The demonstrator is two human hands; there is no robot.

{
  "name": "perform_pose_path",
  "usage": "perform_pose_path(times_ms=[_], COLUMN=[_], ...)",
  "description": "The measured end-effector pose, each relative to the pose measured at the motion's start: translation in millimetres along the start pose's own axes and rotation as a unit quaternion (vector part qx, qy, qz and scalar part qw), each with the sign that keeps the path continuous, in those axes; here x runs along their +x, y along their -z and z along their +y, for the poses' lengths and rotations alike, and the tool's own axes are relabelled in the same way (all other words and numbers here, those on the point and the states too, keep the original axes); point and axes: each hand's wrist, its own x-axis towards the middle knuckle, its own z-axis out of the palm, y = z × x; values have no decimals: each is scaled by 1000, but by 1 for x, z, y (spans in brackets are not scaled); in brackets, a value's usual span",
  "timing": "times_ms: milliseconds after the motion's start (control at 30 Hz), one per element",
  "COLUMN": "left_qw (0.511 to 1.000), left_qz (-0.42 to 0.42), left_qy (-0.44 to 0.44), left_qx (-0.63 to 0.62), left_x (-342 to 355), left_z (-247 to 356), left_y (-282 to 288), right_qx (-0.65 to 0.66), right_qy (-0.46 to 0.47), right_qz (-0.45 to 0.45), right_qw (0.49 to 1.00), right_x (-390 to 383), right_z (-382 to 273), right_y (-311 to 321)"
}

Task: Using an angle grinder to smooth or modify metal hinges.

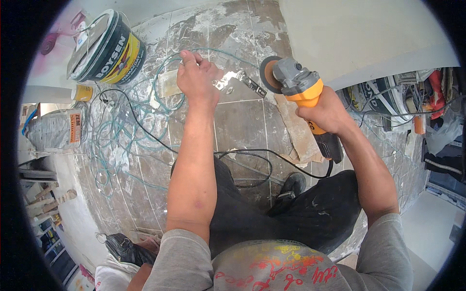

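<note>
My right hand is wrapped round the body of a yellow and grey angle grinder. Its round disc points to the left, and its black cord leaves the rear end. Opposite the disc, my left hand is closed with the fingers curled. A shiny metal piece with holes sticks out from beside that hand, and a darker end of it reaches close to the disc. The part inside my left hand is hidden, and the piece's exact kind is unclear.
A large dark paint bucket stands at the far left, beside a yellow container. Tangled green cord and black cable lie over the stained tile floor. Torn cardboard lies below the grinder. Another person's bag shows lower left.
</note>
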Motion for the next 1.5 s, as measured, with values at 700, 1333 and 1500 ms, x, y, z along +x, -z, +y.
perform_pose_path(times_ms=[700, 1333, 1500], left_qw=[990, 958, 956], left_qz=[7, 23, 9], left_qy=[64, 283, 288], left_qx=[126, -24, 59], left_x=[18, 24, 21], left_z=[-27, -53, -72], left_y=[22, 9, 15], right_qx=[0, 653, 596], right_qy=[10, -117, -88], right_qz=[31, -44, -56], right_qw=[999, 747, 796], right_x=[18, 32, 47], right_z=[18, 24, 36], right_y=[-9, -25, -38])
